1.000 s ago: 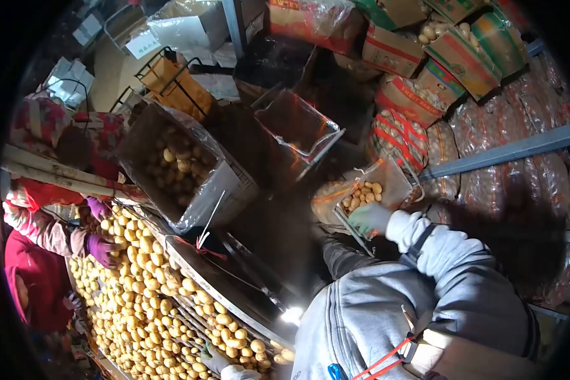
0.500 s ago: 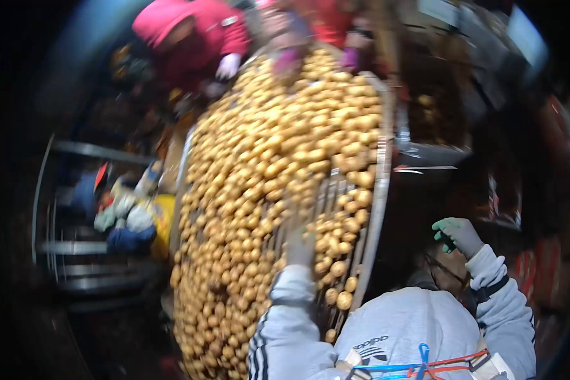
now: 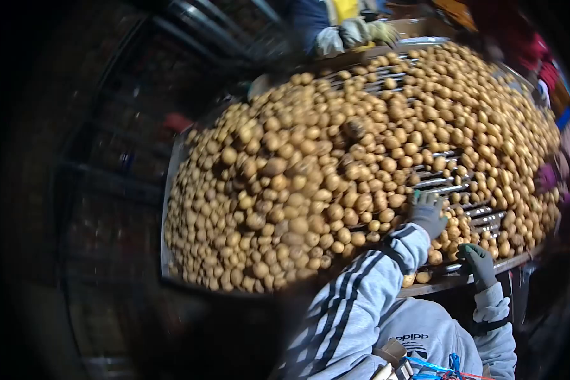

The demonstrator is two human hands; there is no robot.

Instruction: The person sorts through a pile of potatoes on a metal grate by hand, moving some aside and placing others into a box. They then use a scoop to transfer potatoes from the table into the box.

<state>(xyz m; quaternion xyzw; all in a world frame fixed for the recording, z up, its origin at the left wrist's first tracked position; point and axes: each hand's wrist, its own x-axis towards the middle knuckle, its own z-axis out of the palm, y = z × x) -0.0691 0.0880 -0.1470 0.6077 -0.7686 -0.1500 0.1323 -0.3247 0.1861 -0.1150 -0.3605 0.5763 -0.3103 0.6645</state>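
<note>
Potatoes [image 3: 304, 183] cover a wide sorting table with metal rollers [image 3: 446, 187]. My left hand [image 3: 429, 214], in a grey glove with green on the fingers, lies over the potatoes beside a bare patch of rollers. Its fingers are stretched out, and no potato shows in its grip. Close to the table's near edge is my right hand [image 3: 480, 265], gloved the same way. Its fingers are loosely bent and apart, with nothing visible between them. A dark lump [image 3: 354, 128] sits among the potatoes farther up.
Across the table are a person's pale gloved hands [image 3: 354, 35]. Another person in red [image 3: 548, 73] stands at the far right, and a purple glove [image 3: 544, 177] reaches the right end. A metal rim [image 3: 168, 221] borders the left end. Dark railings [image 3: 107, 183] stand beyond it.
The view has swung left, bringing more of the table's left end into sight. My left hand, blurred before, now rests still-looking on the potatoes. My right hand has come to the table's edge.
</note>
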